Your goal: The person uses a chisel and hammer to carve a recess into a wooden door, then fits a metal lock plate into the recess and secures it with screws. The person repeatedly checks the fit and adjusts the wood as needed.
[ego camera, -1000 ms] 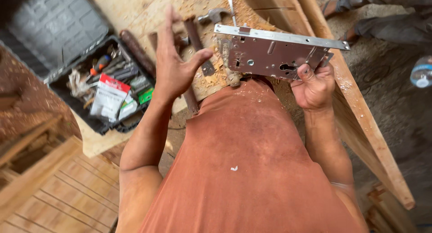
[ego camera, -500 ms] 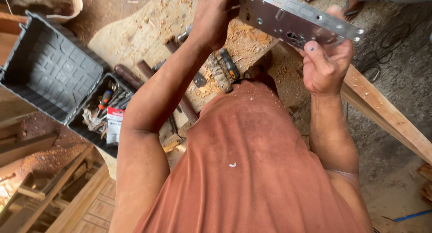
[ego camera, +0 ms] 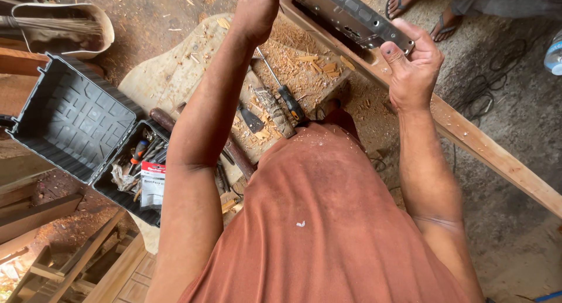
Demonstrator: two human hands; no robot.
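Both hands grasp the grey perforated metal lock case [ego camera: 351, 15] at upper centre: right hand [ego camera: 413, 69] on its lower end, left hand [ego camera: 257, 7] at its upper part. Below lie an orange-and-black-handled screwdriver [ego camera: 281, 87] amid shavings on the surface [ego camera: 170, 74] and an open black plastic toolbox [ego camera: 70, 121] at left.

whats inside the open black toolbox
The toolbox lid half shows only bare ribbed plastic. The lower tray holds a red-handled tool, a white packet and jumbled small tools; the left arm covers its right side.
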